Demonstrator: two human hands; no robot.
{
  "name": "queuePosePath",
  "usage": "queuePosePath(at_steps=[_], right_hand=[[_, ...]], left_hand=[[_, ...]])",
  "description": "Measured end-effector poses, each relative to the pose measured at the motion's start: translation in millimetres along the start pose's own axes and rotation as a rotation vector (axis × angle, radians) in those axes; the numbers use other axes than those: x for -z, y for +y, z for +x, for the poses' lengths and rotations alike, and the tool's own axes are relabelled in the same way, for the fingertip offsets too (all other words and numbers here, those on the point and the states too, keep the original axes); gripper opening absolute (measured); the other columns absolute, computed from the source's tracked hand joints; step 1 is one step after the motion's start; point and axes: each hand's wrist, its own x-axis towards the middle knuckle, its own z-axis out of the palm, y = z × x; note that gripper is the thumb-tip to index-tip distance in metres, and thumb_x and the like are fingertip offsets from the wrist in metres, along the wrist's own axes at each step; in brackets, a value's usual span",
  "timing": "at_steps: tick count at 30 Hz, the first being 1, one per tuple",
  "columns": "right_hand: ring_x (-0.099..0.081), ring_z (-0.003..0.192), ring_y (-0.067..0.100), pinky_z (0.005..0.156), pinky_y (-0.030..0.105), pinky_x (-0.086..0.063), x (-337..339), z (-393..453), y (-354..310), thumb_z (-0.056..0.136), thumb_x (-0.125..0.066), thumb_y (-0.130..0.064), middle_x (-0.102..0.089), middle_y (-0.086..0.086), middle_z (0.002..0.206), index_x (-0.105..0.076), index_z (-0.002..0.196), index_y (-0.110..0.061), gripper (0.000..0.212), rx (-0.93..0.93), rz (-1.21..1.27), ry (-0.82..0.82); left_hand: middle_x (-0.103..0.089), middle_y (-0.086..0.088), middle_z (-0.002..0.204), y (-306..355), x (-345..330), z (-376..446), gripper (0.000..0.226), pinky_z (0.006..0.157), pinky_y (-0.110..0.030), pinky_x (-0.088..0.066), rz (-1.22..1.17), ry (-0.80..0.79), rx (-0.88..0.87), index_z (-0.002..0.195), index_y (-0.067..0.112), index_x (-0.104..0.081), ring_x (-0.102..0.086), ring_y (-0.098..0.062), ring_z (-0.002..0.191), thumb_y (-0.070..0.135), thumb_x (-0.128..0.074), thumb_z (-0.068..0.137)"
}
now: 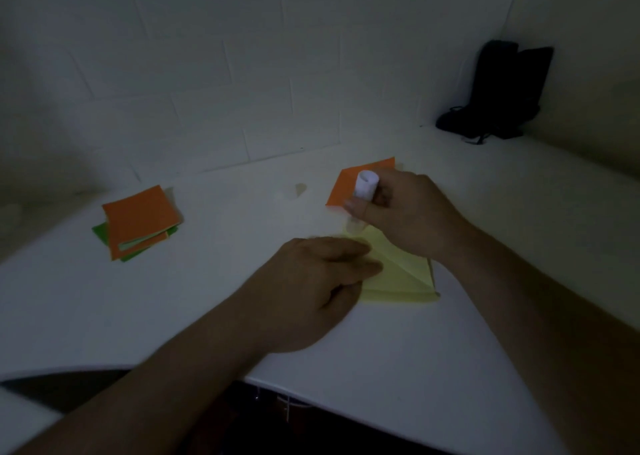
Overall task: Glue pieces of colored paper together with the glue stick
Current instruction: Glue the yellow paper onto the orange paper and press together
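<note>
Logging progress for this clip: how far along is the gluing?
Done: nothing visibly joined yet. In hand: right hand grips the glue stick with its tip down at the yellow paper, which the left hand presses to the table. Left: the loose orange sheet behind, probably next, and the orange and green stack far left, untouched.

Two bare forearms and hands are showing — nothing worn on them.

The left hand and the right hand are reaching in from the bottom edge, both arms showing bare from the wrist to the frame edge — no sleeve, cuff, watch, ring or glove is appearing in this dim light. Both arms are looking slightly blurred, and fine detail such as nails is too soft to tell.
</note>
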Motion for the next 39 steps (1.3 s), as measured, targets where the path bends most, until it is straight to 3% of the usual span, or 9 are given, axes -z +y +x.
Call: queuePosePath(at_steps=[3,6,14,17,24,30,32,34,39], right_hand=[[-0.054,0.068,-0.011,0.057,0.015,-0.034,-1.5,1.2,1.0,0.091,-0.070,-0.053,-0.059,-0.025,0.070,-0.047,0.078,-0.050,0.026,0.009,-0.088,-0.019],[-0.054,0.064,-0.004,0.056,0.026,-0.033,1.1,3.5,2.2,0.089,-0.069,-0.055,-0.057,-0.015,0.066,-0.046,0.072,-0.045,0.031,0.001,-0.159,-0.006],[-0.055,0.064,-0.003,0.058,0.020,-0.036,24.0,2.7,20.7,0.087,-0.073,-0.047,-0.060,-0.011,0.069,-0.052,0.069,-0.036,0.030,-0.021,-0.174,-0.041],[-0.060,0.069,0.005,0.065,0.030,-0.045,34.0,1.9,30.3,0.084,-0.073,-0.046,-0.065,-0.007,0.077,-0.058,0.071,-0.028,0.027,-0.009,-0.132,-0.082],[-0.065,0.073,0.018,0.069,0.038,-0.050,47.3,1.6,41.2,0.084,-0.078,-0.040,-0.068,-0.001,0.079,-0.066,0.082,-0.018,0.025,-0.032,-0.104,-0.123],[-0.061,0.067,0.018,0.062,0.030,-0.045,53.8,-0.5,42.6,0.086,-0.079,-0.027,-0.065,0.001,0.076,-0.063,0.078,-0.012,0.023,0.008,-0.099,-0.132],[-0.060,0.067,0.016,0.058,0.020,-0.041,55.4,-0.4,43.6,0.087,-0.079,-0.025,-0.065,-0.001,0.075,-0.064,0.078,-0.010,0.023,0.016,-0.109,-0.133],[-0.059,0.066,0.014,0.057,0.016,-0.039,56.9,0.5,45.8,0.087,-0.079,-0.027,-0.064,-0.005,0.076,-0.063,0.077,-0.014,0.023,0.015,-0.124,-0.132],[-0.054,0.065,0.007,0.063,0.034,-0.041,60.0,2.4,51.9,0.077,-0.060,-0.060,-0.055,-0.009,0.068,-0.053,0.068,-0.042,0.022,0.046,-0.280,-0.092]], left_hand=[[-0.059,0.000,0.147,-0.7,0.2,0.2,0.037,0.105,-0.037,-0.049,-0.014,0.000,0.006,0.136,0.024,-0.067,-0.057,-0.015,0.133,0.025,-0.052,0.103],[-0.059,0.000,0.147,-0.7,0.0,0.0,0.037,0.106,-0.037,-0.048,-0.020,-0.008,0.015,0.136,0.025,-0.067,-0.057,-0.015,0.132,0.026,-0.053,0.103],[-0.060,0.003,0.146,-0.5,-0.4,0.5,0.038,0.110,-0.036,-0.046,-0.029,-0.002,0.033,0.136,0.025,-0.068,-0.055,-0.013,0.135,0.030,-0.049,0.103],[-0.059,0.004,0.147,-0.7,0.0,0.1,0.038,0.112,-0.035,-0.045,-0.028,-0.003,0.040,0.136,0.027,-0.067,-0.055,-0.012,0.135,0.032,-0.049,0.103],[-0.057,0.007,0.148,-1.5,-0.2,0.6,0.038,0.115,-0.030,-0.041,-0.037,-0.015,0.055,0.138,0.029,-0.066,-0.052,-0.008,0.137,0.033,-0.050,0.103],[-0.057,0.007,0.148,-0.2,1.2,0.5,0.039,0.116,-0.029,-0.040,-0.033,-0.019,0.060,0.138,0.029,-0.066,-0.051,-0.008,0.138,0.034,-0.048,0.104],[-0.057,0.007,0.149,-0.6,1.5,0.4,0.039,0.117,-0.027,-0.038,-0.034,-0.023,0.058,0.138,0.029,-0.066,-0.051,-0.008,0.138,0.034,-0.048,0.104],[-0.057,0.007,0.148,-0.9,1.6,0.3,0.039,0.117,-0.027,-0.038,-0.035,-0.024,0.056,0.138,0.029,-0.066,-0.051,-0.008,0.138,0.034,-0.049,0.103],[-0.057,0.005,0.149,-1.6,0.9,0.0,0.040,0.115,-0.029,-0.040,-0.029,-0.022,0.059,0.142,0.028,-0.062,-0.050,-0.009,0.139,0.032,-0.051,0.103]])
